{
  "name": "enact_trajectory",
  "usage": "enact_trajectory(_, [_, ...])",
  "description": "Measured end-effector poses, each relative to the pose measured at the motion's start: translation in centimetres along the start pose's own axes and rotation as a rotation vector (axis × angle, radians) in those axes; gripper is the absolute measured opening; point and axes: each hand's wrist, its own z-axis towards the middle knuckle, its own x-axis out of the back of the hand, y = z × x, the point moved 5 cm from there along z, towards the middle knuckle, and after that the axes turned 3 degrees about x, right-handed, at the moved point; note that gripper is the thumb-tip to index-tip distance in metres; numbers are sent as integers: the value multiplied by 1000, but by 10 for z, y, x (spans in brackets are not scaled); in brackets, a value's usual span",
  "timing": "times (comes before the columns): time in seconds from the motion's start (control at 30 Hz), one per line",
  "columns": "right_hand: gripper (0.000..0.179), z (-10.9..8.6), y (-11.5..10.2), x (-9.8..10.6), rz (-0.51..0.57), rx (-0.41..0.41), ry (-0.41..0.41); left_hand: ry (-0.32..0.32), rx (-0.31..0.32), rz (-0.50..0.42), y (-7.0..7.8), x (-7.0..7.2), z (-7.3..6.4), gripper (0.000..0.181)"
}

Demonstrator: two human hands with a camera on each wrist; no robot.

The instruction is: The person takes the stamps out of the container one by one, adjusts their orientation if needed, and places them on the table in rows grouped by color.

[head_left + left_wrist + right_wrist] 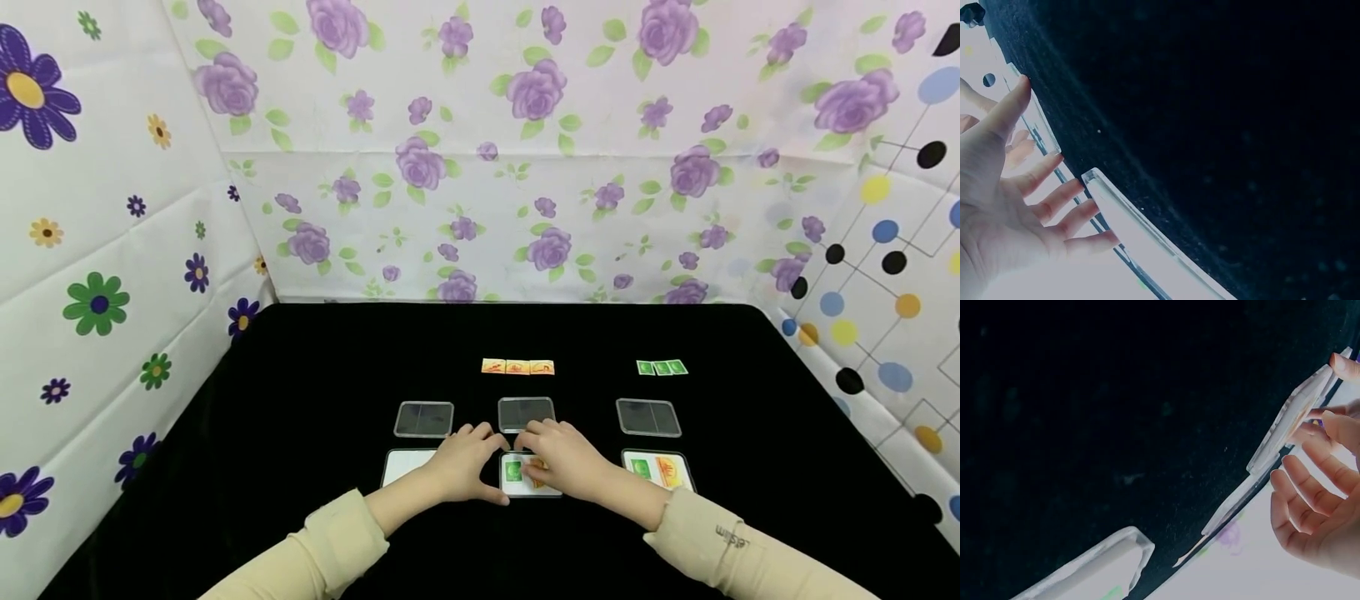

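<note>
Left hand (467, 463) splayed, right hand (573, 463) loosely bent; 2 hands unclenched at white middle tray (519, 491).

L grip (462, 467) spread; R grip (572, 462) nr, loosely bent.

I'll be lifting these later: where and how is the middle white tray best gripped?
Take the tray probably by its left and right edges, coming in from both sides. It is a shallow rectangle lying flat, with a clear rim to pinch; the green card sits on its face, so an edge grip should spare it.
</note>
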Motion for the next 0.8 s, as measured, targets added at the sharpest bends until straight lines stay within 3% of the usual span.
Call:
enact_trajectory(0.27, [31,2,-4,-3,-47,21,21,13,-6,21,0,-1,-2,70])
enact_trajectory(0.8, [29,5,-4,-7,-31,15,14,11,15,36,-1,-3,-2,70])
